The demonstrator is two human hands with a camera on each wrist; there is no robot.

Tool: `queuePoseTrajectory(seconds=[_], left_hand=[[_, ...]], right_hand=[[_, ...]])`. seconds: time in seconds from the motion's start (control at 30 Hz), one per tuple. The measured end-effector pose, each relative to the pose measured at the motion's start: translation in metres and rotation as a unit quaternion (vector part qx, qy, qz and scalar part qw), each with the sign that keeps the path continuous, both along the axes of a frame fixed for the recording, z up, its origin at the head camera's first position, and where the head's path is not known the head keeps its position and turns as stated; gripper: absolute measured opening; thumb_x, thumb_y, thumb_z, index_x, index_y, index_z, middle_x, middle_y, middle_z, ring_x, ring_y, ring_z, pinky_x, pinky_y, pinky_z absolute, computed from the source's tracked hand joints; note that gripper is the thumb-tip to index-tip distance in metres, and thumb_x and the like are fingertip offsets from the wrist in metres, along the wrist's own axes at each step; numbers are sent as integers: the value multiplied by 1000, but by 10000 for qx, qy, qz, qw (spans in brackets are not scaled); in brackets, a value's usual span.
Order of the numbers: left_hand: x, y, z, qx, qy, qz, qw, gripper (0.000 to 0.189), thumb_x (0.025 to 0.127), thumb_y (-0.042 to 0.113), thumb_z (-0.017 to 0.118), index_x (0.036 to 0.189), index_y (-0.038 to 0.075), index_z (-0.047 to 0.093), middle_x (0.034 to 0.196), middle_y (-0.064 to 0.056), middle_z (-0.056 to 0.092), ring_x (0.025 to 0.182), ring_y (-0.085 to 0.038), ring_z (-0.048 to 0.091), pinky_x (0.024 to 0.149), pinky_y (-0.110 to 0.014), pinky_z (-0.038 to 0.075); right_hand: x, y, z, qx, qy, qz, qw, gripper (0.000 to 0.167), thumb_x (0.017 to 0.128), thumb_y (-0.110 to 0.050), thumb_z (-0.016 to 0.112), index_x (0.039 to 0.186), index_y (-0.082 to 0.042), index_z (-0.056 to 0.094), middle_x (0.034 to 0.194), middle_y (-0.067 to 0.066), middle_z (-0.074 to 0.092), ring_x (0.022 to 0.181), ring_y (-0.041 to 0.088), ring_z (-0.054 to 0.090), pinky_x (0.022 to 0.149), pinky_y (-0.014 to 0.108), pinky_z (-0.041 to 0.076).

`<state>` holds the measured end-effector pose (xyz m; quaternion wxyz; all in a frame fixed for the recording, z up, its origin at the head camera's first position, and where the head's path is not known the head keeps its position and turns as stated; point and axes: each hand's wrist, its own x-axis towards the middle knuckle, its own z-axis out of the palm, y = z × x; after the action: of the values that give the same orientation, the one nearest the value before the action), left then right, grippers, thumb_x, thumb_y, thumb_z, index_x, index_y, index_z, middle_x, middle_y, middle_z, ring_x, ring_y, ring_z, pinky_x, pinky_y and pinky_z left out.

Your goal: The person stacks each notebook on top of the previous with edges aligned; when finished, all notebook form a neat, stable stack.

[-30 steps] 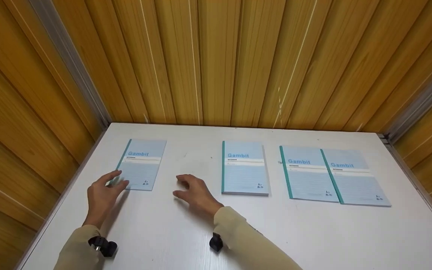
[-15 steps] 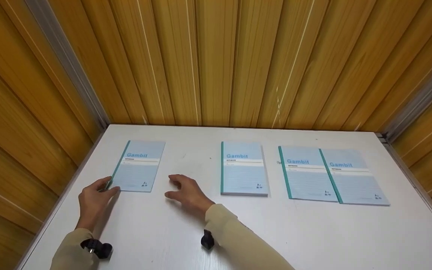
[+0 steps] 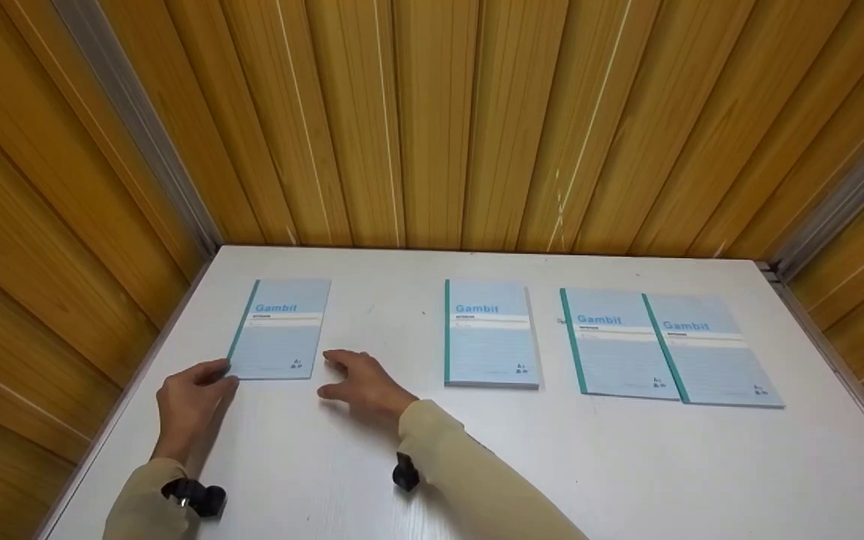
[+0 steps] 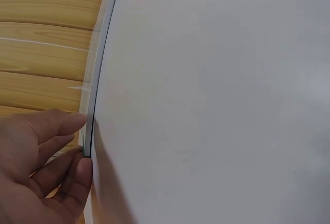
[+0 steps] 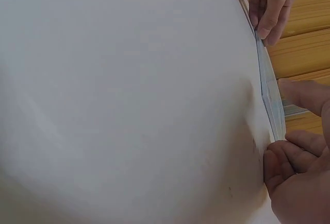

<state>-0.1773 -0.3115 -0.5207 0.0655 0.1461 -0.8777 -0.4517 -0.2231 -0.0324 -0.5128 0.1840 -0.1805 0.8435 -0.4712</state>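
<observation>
A light-blue notebook with a green spine and "Gambit" on its cover lies flat at the table's left. My left hand pinches its near-left corner, thumb at the near edge and fingers by the spine. Seen low in the left wrist view, the notebook is a thin edge-on strip beside the fingers. My right hand is just off the notebook's near-right corner, fingers loosely bent, thumb and forefinger apart with nothing between them. In the right wrist view, both the left hand and right hand flank the notebook.
A matching notebook stack lies mid-table. Farther right are two more notebooks, the left one meeting the spine of the right one. The white table is bounded by wood-patterned walls at the back and sides.
My left hand has moved down and left from over the notebook to its near-left corner. My right hand has slid left toward it. The notebook's near end has shifted slightly right, straightening it.
</observation>
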Motion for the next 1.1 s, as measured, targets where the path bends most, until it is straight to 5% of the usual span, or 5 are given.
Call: queuePoseTrajectory(seconds=[0.57, 0.7, 0.83, 0.97, 1.1], left_hand=[[-1, 0, 1, 695, -184, 233, 9971, 35, 103, 12, 70, 136, -1, 69, 137, -24, 66, 130, -39, 59, 115, -51, 45], [-3, 0, 2, 973, -239, 396, 9942, 35, 102, 10, 71, 135, -1, 70, 137, -22, 66, 127, -34, 61, 110, -34, 50], [-5, 0, 3, 1776, -365, 644, 9813, 40, 102, 11, 73, 139, -1, 66, 140, -20, 63, 121, -24, 63, 96, -18, 54], [-6, -1, 5, 2619, -503, 690, 9613, 45, 101, 14, 75, 142, -2, 64, 141, -15, 60, 115, -15, 64, 95, -19, 54], [-6, -1, 8, 2578, -660, 462, 9628, 47, 102, 21, 76, 142, 0, 65, 144, -15, 59, 120, -16, 61, 97, -18, 53]], right_hand=[[0, 3, -5, -222, 46, 373, 9990, 56, 102, -19, 73, 155, -12, 56, 144, -1, 59, 122, 14, 49, 119, 37, 38], [-2, 5, -8, -342, 49, 354, 9988, 54, 103, -18, 71, 155, -12, 56, 148, -2, 59, 129, 15, 50, 120, 38, 37], [-3, 7, -9, -577, 68, 363, 9977, 53, 103, -14, 71, 154, -9, 57, 153, 1, 57, 143, 18, 47, 122, 36, 35], [-4, 10, -9, -846, -14, 301, 9960, 52, 102, -10, 71, 152, -5, 58, 150, 3, 60, 138, 17, 53, 118, 33, 40], [-5, 14, -10, -1064, -110, 160, 9941, 48, 102, -8, 70, 148, -3, 60, 137, 4, 66, 119, 15, 59, 108, 31, 47]])
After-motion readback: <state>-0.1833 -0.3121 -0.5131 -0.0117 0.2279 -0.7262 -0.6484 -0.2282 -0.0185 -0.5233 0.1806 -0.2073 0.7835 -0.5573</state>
